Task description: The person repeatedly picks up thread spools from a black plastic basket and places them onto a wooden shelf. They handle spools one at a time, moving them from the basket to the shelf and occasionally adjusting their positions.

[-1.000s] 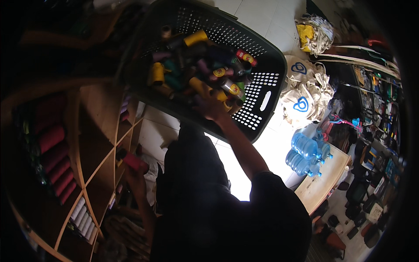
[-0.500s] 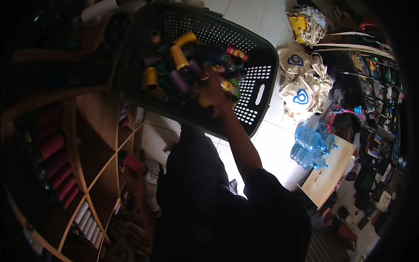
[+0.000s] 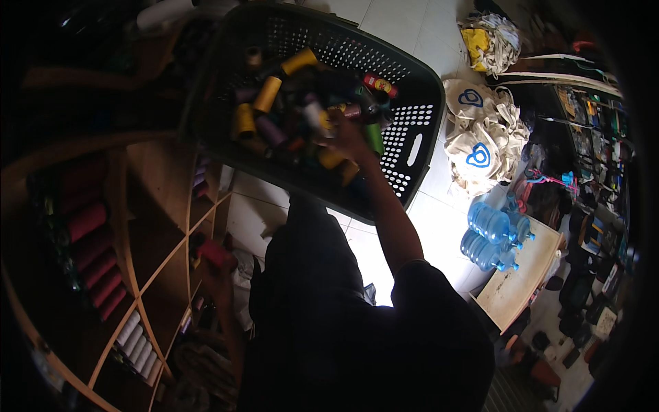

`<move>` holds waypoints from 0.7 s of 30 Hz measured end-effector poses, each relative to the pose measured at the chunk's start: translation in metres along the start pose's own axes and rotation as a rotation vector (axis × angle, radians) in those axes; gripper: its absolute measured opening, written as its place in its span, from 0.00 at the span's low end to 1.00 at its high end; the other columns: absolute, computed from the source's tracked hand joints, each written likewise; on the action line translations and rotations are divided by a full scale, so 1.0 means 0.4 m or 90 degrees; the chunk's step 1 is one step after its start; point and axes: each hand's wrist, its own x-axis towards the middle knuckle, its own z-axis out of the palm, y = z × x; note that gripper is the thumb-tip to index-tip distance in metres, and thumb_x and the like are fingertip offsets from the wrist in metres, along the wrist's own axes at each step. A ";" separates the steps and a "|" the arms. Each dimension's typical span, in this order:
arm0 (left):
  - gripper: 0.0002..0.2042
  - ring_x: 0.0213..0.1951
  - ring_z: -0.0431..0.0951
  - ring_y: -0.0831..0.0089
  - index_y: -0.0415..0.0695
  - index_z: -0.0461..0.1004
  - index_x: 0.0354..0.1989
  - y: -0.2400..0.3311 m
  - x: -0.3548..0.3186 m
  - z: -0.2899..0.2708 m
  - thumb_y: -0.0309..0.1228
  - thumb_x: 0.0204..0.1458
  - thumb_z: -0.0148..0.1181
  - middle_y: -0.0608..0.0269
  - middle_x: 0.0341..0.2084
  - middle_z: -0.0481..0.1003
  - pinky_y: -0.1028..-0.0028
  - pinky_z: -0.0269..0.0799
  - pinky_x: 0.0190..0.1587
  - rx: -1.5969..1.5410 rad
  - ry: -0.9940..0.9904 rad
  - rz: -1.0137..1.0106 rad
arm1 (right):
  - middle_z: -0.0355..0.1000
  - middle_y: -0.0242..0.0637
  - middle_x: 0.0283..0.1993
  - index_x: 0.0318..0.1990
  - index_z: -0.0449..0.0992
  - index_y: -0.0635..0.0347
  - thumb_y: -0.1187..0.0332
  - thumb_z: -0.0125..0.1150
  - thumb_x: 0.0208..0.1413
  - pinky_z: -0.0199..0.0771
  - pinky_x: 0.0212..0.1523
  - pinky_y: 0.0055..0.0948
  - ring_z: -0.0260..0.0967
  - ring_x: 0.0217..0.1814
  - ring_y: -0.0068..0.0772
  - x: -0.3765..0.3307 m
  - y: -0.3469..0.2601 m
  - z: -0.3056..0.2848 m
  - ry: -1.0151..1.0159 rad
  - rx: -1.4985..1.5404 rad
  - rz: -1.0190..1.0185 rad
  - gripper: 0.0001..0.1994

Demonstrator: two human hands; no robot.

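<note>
A dark perforated plastic basket (image 3: 429,89) holds a jumble of thread spools in yellow, purple, green, red and dark colours. My right hand (image 3: 350,143) reaches into it, fingers closed on a pale thread spool with a yellow end (image 3: 314,117), which is blurred. Around that hand lie a green spool (image 3: 374,139), a yellow spool (image 3: 268,95) and a red spool with a yellow label (image 3: 379,84). Low on the left, beside the shelf, my left hand (image 3: 218,281) grips a red thread spool (image 3: 217,254); shadow hides part of its fingers.
A wooden shelf (image 3: 143,283) on the left holds rows of red spools (image 3: 98,268) and white spools (image 3: 137,350). To the right are cream cloth bags (image 3: 480,141), blue water jugs (image 3: 489,223) and a light tabletop (image 3: 522,275). Crowded shelving lines the far right.
My right hand has shifted slightly right, and a pale spool now shows at its fingers. A yellow-labelled spool end beside that hand is gone from its place. My left hand keeps the red spool.
</note>
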 end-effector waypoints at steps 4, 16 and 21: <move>0.21 0.49 0.71 0.70 0.38 0.64 0.55 -0.018 -0.004 -0.005 0.28 0.54 0.62 0.58 0.46 0.71 0.72 0.63 0.55 0.001 -0.003 -0.006 | 0.64 0.49 0.59 0.57 0.66 0.60 0.63 0.74 0.43 0.66 0.60 0.39 0.63 0.61 0.47 -0.012 -0.019 0.108 0.043 -0.036 -0.126 0.33; 0.21 0.47 0.72 0.71 0.36 0.64 0.55 -0.004 -0.012 -0.013 0.27 0.53 0.60 0.60 0.44 0.72 0.71 0.65 0.54 0.019 0.001 -0.005 | 0.77 0.45 0.46 0.46 0.81 0.43 0.67 0.61 0.49 0.74 0.52 0.41 0.75 0.49 0.46 0.106 0.098 0.260 -0.110 -0.257 -0.023 0.15; 0.24 0.49 0.71 0.70 0.35 0.62 0.58 -0.031 -0.033 -0.020 0.26 0.54 0.59 0.57 0.47 0.71 0.71 0.65 0.54 -0.003 0.042 0.019 | 0.77 0.45 0.47 0.46 0.81 0.51 0.54 0.62 0.50 0.75 0.51 0.40 0.75 0.50 0.44 0.117 -0.019 0.289 -0.016 -0.270 0.226 0.18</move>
